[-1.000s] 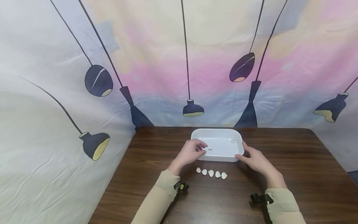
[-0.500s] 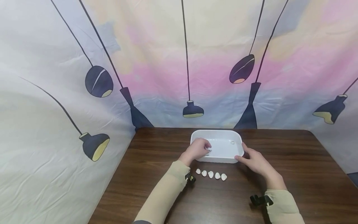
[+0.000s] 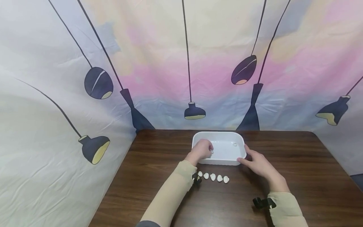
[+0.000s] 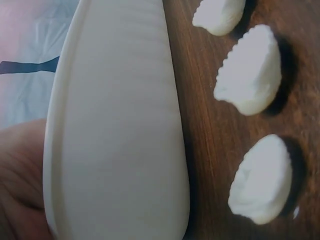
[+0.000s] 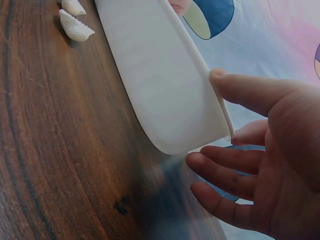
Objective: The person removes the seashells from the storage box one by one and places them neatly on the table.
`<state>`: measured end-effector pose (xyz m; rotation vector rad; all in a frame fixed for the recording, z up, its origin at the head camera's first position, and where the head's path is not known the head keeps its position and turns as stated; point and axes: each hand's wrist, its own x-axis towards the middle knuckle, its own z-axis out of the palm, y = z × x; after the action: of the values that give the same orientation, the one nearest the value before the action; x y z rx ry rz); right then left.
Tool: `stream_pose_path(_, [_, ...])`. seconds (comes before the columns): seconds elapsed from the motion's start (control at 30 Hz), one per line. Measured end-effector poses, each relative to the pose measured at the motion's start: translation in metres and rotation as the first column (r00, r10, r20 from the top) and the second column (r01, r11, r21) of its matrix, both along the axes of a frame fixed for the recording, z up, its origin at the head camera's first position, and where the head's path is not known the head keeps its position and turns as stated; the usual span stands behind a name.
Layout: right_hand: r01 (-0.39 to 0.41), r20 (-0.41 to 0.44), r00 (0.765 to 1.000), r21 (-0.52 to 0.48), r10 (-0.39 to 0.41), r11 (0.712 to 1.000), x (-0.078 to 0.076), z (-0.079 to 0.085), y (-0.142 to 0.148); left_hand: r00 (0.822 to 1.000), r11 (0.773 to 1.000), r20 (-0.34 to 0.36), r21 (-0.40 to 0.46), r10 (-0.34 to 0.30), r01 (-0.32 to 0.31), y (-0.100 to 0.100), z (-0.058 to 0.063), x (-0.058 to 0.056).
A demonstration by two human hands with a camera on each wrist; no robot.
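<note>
A white plastic basin stands near the back of the table. My left hand reaches over its near left rim, thumb and index finger pinching a small white seashell at the basin floor; the wall hides most of this in the left wrist view. At the right end, my right hand holds the basin, thumb on the rim and fingers against the end wall. Another small white shell lies in the basin's far right part. In front, several white ridged seashells form a row on the wood.
The dark wooden table extends to both sides of the basin and toward me. Behind it hangs a cloth printed with lamps. My left sleeve passes close to the left end of the shell row.
My left hand has moved right and down into the basin, and its fingers have closed on the shell there. The right hand keeps its hold on the basin's right end.
</note>
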<state>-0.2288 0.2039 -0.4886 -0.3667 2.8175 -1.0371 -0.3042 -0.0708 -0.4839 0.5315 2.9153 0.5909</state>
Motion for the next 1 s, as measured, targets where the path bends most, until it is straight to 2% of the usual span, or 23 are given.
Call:
stream_pose_path(0.3, [0.007, 0.006, 1.000, 0.000, -0.007, 1.000, 0.0002, 0.0013, 0.0003, 0.999, 1.000, -0.020, 0.004, -0.031, 0.031, 0.0028, 0.0005, -0.0008])
stream_pose_path(0.47, [0.010, 0.010, 1.000, 0.008, -0.010, 1.000, -0.0006, -0.0011, 0.0002, 0.999, 1.000, -0.007, -0.005, -0.031, 0.031, 0.0040, -0.0010, -0.0009])
stream_pose_path(0.7, [0.003, -0.004, 1.000, 0.008, -0.003, 1.000, 0.0002, 0.0004, 0.0005, 0.999, 1.000, -0.041, -0.004, -0.014, 0.014, 0.0040, -0.0034, -0.0009])
stream_pose_path(0.83, [-0.001, -0.013, 1.000, -0.004, 0.001, 1.000, 0.0017, 0.0019, 0.0002, 1.000, 1.000, -0.025, 0.010, 0.011, -0.011, 0.0034, -0.0046, -0.0005])
stream_pose_path(1.0, [0.002, -0.009, 1.000, -0.002, -0.002, 1.000, 0.0023, 0.0025, -0.0004, 1.000, 1.000, 0.002, -0.003, -0.002, 0.002, 0.0035, -0.0048, -0.0007])
